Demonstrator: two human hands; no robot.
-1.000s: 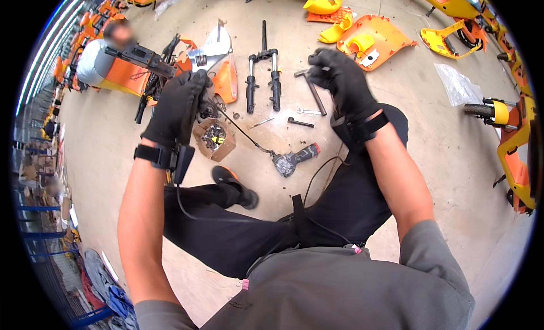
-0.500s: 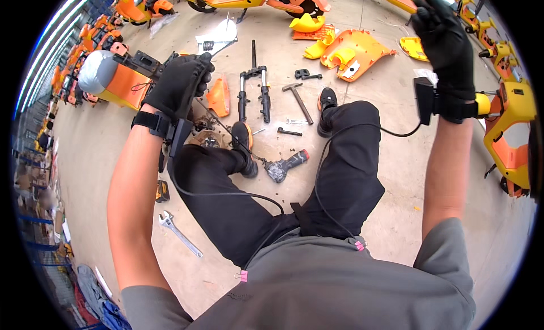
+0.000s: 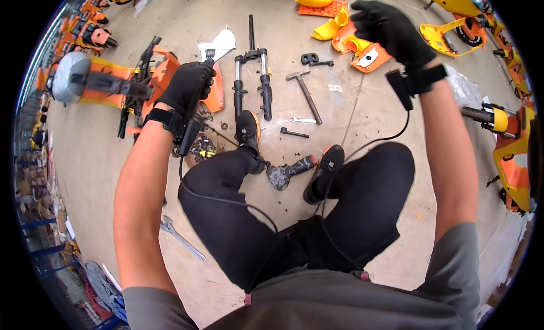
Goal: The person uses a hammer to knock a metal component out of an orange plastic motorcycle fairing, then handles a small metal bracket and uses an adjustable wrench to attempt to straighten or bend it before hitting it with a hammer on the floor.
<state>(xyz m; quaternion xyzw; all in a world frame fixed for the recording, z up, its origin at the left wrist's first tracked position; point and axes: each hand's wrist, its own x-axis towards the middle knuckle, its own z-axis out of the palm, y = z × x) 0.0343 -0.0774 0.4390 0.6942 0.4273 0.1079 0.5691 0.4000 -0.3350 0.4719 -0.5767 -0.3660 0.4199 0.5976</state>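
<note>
Hands have parted since a second ago: back then both worked close together over the small round part in front of my knees, and now they sit wide apart and higher in the view. My left hand [image 3: 187, 89] is in a black glove, its grip curled shut round a thin dark tool [image 3: 208, 53] whose tip pokes up past the knuckles; I cannot tell what kind of tool it is. It hangs over the orange panel [image 3: 214, 97] just beside the fork [image 3: 250, 75]. My right hand [image 3: 391, 26] has swung far out to the right, fingers loosely bent and spread, holding nothing that I can see; it hovers above the orange covers [image 3: 362, 52] near the top of the view.

The round part [image 3: 201, 148] now lies alone on the floor by my left wrist, touched by neither hand. Between my shoes sits the power driver [image 3: 289, 172], and the hammer [image 3: 305, 91] lies past it, well clear of both hands. A wrench [image 3: 180, 236] lies on the floor outside my left leg.

I judge the fiddly work on that part has paused, with the right hand out over the covers.
</note>
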